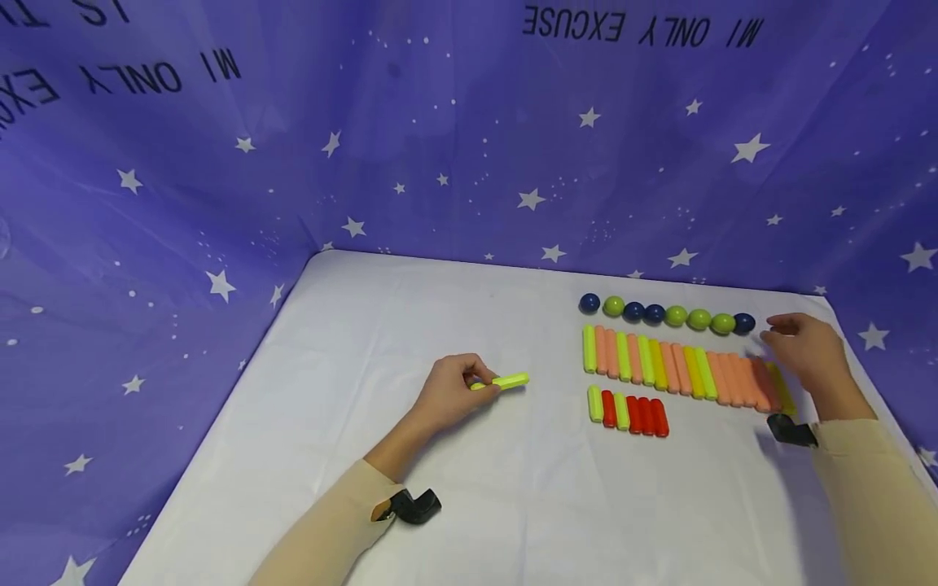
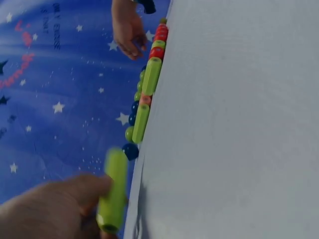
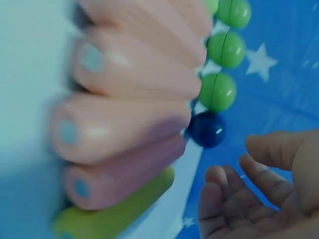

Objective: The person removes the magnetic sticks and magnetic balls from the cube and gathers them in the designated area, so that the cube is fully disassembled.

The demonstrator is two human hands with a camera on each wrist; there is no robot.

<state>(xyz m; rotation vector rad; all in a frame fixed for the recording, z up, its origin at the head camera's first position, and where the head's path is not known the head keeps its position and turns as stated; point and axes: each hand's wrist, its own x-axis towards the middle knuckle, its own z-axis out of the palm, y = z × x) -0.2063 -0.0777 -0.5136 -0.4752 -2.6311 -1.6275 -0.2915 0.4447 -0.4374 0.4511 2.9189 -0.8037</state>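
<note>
My left hand (image 1: 456, 391) pinches a yellow-green fluted stick (image 1: 511, 380) between thumb and fingers, left of the rows. In the left wrist view the same stick looks blurred. At the far right, my right hand (image 1: 808, 352) holds nothing, its fingers loosely bent. Closest to its fingertips is a dark blue ball (image 3: 208, 130), the last in a row of green and blue balls (image 1: 677, 316). Below that row lies a long row of pink, yellow and yellow-green sticks (image 1: 681, 368), its right end partly under the hand's shadow. A shorter row of red and yellow-green sticks (image 1: 636, 415) sits nearest me.
White cloth (image 1: 542, 505) covers the table. A purple curtain (image 1: 454, 146) with stars and lettering hangs behind and along the left side. Black camera mounts (image 1: 416, 506) sit at both wrists, over beige sleeves (image 1: 330, 521).
</note>
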